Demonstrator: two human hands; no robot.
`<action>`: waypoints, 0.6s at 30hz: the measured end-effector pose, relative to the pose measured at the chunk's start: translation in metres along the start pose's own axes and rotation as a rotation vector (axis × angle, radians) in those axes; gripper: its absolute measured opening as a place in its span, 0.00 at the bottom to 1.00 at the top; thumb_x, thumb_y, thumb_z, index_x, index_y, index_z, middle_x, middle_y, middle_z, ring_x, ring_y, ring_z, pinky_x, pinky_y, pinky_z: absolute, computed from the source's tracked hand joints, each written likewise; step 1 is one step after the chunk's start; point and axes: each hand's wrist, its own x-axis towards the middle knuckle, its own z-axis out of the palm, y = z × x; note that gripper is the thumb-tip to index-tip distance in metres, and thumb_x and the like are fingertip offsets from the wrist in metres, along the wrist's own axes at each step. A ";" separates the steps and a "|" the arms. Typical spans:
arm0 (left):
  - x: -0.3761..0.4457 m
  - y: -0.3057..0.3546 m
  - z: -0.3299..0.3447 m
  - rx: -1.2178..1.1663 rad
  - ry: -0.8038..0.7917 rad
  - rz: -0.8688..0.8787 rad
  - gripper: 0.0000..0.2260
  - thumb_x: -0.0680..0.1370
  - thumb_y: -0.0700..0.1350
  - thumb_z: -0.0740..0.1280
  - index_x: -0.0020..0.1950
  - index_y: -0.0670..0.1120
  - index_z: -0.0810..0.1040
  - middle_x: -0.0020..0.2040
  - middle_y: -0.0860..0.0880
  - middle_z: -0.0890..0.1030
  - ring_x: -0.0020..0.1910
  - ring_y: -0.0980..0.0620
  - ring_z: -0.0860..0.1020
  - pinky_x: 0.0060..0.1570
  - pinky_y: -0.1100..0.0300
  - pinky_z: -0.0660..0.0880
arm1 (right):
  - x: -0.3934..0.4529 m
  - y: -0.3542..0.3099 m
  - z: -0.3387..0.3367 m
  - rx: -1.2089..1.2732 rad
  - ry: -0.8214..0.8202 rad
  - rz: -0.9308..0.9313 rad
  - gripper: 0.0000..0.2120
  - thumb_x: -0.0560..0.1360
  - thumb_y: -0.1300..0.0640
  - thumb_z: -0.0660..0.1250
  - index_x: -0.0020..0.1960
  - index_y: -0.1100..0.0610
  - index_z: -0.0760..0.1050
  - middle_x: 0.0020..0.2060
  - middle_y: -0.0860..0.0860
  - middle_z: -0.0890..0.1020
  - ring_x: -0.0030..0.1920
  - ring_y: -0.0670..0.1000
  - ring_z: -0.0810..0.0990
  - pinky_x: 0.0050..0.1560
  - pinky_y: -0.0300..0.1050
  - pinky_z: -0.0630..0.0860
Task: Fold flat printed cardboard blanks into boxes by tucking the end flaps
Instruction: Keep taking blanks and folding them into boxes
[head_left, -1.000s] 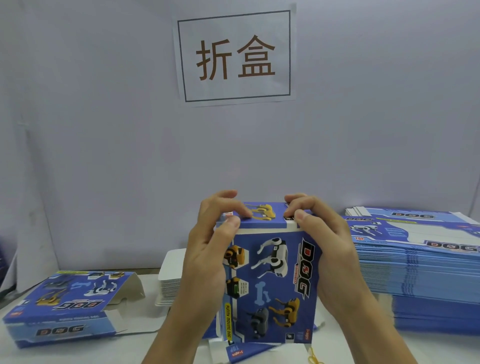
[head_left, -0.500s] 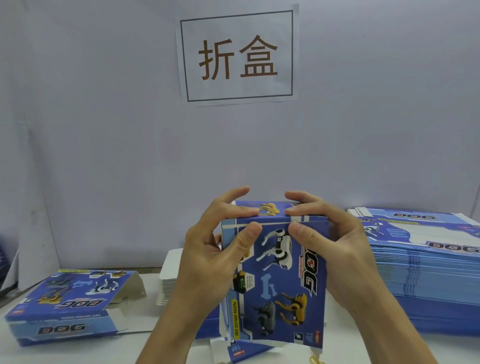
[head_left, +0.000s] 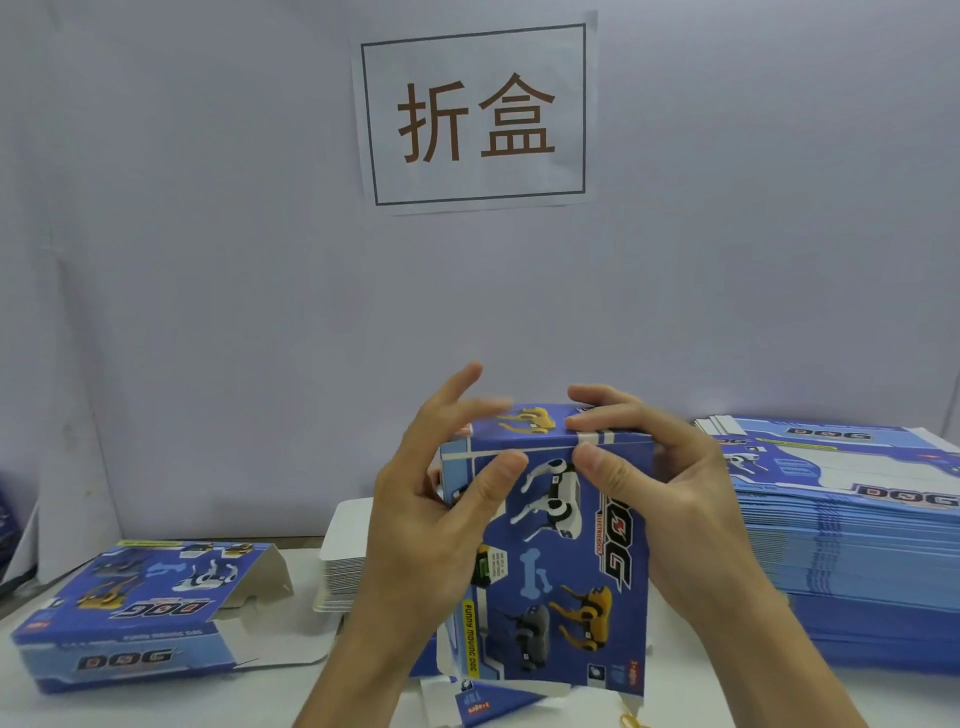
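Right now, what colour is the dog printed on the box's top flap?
Yellow, on a blue top flap; the head view shows it.

table (head_left: 171, 706) white | folded box (head_left: 124, 613) | white cards (head_left: 345, 561) | blank stack (head_left: 852, 545)

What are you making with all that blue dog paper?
A person is folding a blue printed cardboard box, held upright over the white table. The left hand and right hand grip its top end, where the flap is folded over. A tall stack of flat blue blanks sits at the right, and another blue box lies at the left.
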 end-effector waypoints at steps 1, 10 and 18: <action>0.000 0.001 0.000 -0.020 0.003 0.001 0.12 0.74 0.43 0.69 0.56 0.53 0.81 0.70 0.60 0.74 0.58 0.53 0.82 0.42 0.65 0.80 | 0.000 0.000 0.001 0.000 0.007 0.001 0.07 0.64 0.50 0.76 0.43 0.47 0.85 0.61 0.45 0.81 0.54 0.56 0.84 0.43 0.54 0.83; 0.005 0.004 -0.007 -0.004 -0.018 0.026 0.04 0.73 0.45 0.73 0.44 0.54 0.85 0.66 0.53 0.80 0.45 0.49 0.83 0.36 0.67 0.76 | -0.002 0.005 0.002 0.163 0.010 0.065 0.06 0.62 0.55 0.75 0.39 0.51 0.85 0.61 0.48 0.81 0.55 0.58 0.84 0.43 0.50 0.82; 0.005 0.004 -0.010 0.087 0.024 0.035 0.06 0.73 0.47 0.73 0.49 0.52 0.84 0.66 0.55 0.77 0.64 0.55 0.78 0.43 0.69 0.79 | -0.001 0.001 0.008 0.119 0.007 0.043 0.06 0.61 0.52 0.76 0.38 0.51 0.85 0.60 0.48 0.81 0.54 0.55 0.84 0.41 0.46 0.82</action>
